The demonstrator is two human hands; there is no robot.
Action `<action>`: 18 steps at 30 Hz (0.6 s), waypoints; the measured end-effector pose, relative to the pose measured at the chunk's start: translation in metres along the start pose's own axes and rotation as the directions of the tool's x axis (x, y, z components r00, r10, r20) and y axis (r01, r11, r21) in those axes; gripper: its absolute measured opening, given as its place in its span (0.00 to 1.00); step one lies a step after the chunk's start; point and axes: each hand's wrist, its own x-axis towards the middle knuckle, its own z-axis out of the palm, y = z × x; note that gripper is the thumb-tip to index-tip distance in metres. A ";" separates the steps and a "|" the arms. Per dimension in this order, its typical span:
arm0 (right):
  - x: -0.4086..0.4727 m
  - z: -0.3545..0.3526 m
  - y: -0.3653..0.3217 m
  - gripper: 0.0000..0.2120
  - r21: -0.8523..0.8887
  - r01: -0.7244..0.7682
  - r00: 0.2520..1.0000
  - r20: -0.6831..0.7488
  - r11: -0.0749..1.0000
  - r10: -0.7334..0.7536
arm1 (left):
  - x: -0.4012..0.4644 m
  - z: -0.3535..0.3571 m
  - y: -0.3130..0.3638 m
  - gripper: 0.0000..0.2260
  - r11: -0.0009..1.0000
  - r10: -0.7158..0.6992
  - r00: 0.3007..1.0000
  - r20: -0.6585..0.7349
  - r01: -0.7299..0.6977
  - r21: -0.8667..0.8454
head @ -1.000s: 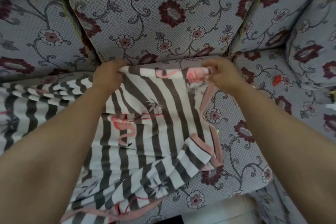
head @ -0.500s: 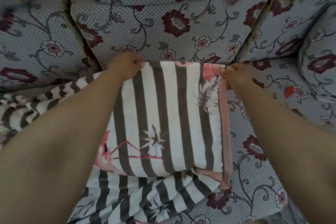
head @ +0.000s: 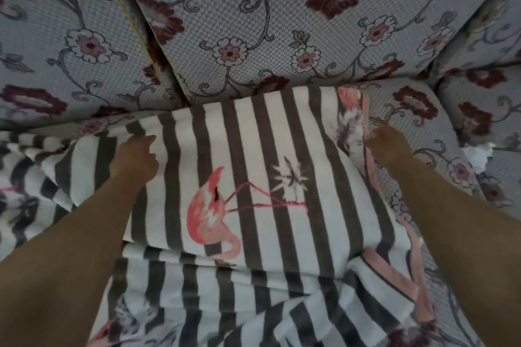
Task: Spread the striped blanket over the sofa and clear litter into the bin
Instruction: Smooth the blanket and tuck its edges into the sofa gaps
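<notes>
The striped blanket (head: 253, 177), grey and white with pink flamingos and a pink hem, lies over the middle seat of the floral sofa (head: 253, 22). Its top edge sits against the foot of the back cushion. A folded layer lies on top of more blanket that bunches toward me and to the left. My left hand (head: 136, 156) rests on the blanket's left part, fingers loosely bent, with no fabric seen in it. My right hand (head: 387, 146) is at the right side, fingertips curled on the pink hem. A crumpled white piece of litter (head: 479, 156) lies on the right seat.
Back cushions rise close behind the seat, with a gap between the left and middle ones (head: 146, 45). Another floral cushion (head: 485, 104) sits at the far right. No bin is in view.
The blanket was pulled up and laid flat with its top edge at the back cushion. Both hands have since drawn back from that edge toward me, and my head has moved closer.
</notes>
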 end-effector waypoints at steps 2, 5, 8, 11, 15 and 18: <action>0.009 0.009 -0.003 0.18 -0.003 0.005 1.000 -0.024 1.000 -0.005 | 0.015 0.004 -0.004 0.22 1.000 -0.006 1.000 -0.022 0.006 0.029; 0.024 0.023 -0.009 0.16 0.048 -0.001 0.998 -0.056 0.999 0.003 | 0.037 0.011 0.002 0.21 0.994 0.027 0.999 -0.035 -0.023 0.110; 0.040 0.032 -0.016 0.10 0.138 -0.032 0.998 -0.043 0.990 0.038 | 0.052 0.015 0.011 0.22 0.986 0.015 1.000 0.027 -0.019 0.169; 0.059 0.040 -0.017 0.03 0.196 -0.053 0.991 -0.110 0.979 0.076 | 0.063 0.017 0.022 0.21 0.965 0.001 0.996 0.093 -0.026 0.261; 0.074 0.045 -0.018 0.05 0.338 -0.067 0.981 -0.147 0.939 0.123 | 0.065 0.014 0.029 0.16 0.908 0.096 0.991 0.089 -0.124 0.401; 0.070 0.039 -0.022 0.12 0.371 -0.123 0.991 -0.010 0.920 0.136 | 0.062 0.011 0.029 0.06 0.972 0.102 0.995 0.001 -0.100 0.214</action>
